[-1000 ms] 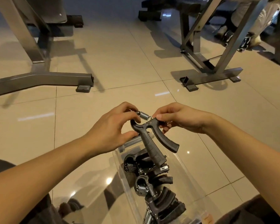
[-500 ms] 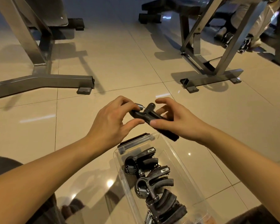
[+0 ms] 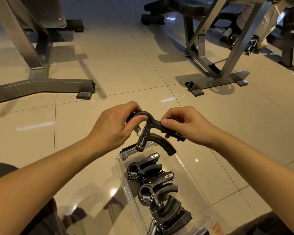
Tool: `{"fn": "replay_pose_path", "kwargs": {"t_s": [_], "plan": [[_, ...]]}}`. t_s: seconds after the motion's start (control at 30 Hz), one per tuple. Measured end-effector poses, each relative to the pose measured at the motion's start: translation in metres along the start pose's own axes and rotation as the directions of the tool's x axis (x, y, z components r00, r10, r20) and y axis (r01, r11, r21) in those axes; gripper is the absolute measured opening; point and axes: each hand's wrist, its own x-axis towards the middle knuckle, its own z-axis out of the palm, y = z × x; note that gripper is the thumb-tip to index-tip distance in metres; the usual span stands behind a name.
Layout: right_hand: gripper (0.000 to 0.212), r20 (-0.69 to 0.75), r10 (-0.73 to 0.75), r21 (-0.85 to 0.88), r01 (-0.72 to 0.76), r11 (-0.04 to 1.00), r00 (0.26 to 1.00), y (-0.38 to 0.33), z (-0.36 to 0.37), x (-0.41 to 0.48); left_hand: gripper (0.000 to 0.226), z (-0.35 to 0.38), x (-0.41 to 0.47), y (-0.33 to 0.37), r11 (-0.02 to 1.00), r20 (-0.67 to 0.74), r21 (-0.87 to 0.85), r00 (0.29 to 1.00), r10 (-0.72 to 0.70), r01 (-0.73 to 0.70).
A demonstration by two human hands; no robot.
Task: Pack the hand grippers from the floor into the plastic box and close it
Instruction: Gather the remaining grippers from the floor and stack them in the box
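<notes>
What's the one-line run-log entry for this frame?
phase: packing | left hand: grips black spring hand gripper | right hand: pinches its handle | clear plastic box: open, other black grippers inside

Right of plastic box (image 3: 187, 177) free; hand grippers (image 3: 157, 190) fill left.

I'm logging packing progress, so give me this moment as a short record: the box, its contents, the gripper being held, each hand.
Plastic box: clear, open, on the floor
Packed hand grippers: several, in a row inside it
Held hand gripper: in the air by the box's far end, not inside
Left hand: grips its looped top
Right hand: pinches one handle
</notes>
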Motion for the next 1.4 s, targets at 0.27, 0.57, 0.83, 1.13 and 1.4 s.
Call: {"fn": "replay_pose_path", "kwargs": {"t_s": [0.27, 0.57, 0.83, 1.13, 1.4], "plan": [[0.075, -0.014, -0.215, -0.694, 0.145, 0.705, 0.977, 0.008, 0.014, 0.002, 0.025, 0.004, 0.004, -0.006, 0.893, 0.001, -0.29, 0.933, -0.359, 0.344], [0.062, 0.064, -0.195, -0.807, 0.166, 0.567, 0.979, 0.034, 0.017, 0.015, 0.028, 0.015, -0.004, -0.022, 0.772, 0.382, -0.214, 0.779, -0.497, 0.598], [0.062, 0.272, -0.041, -0.796, 0.249, 0.552, 0.961, 0.088, 0.057, 0.023, 0.104, 0.053, -0.045, -0.063, 0.865, 0.55, 0.431, 0.685, -0.478, 0.257], [0.061, 0.363, 0.037, -0.791, 0.287, 0.541, 0.931, 0.135, 0.105, 0.029, 0.108, 0.076, -0.076, -0.084, 0.897, 0.684, 0.438, 0.627, -0.373, 0.057], [0.067, 0.254, 0.039, -0.785, 0.182, 0.592, 0.966, 0.17, 0.147, 0.029, 0.106, 0.078, -0.083, -0.093, 0.912, 0.665, 0.408, 0.669, -0.332, 0.047]]}}
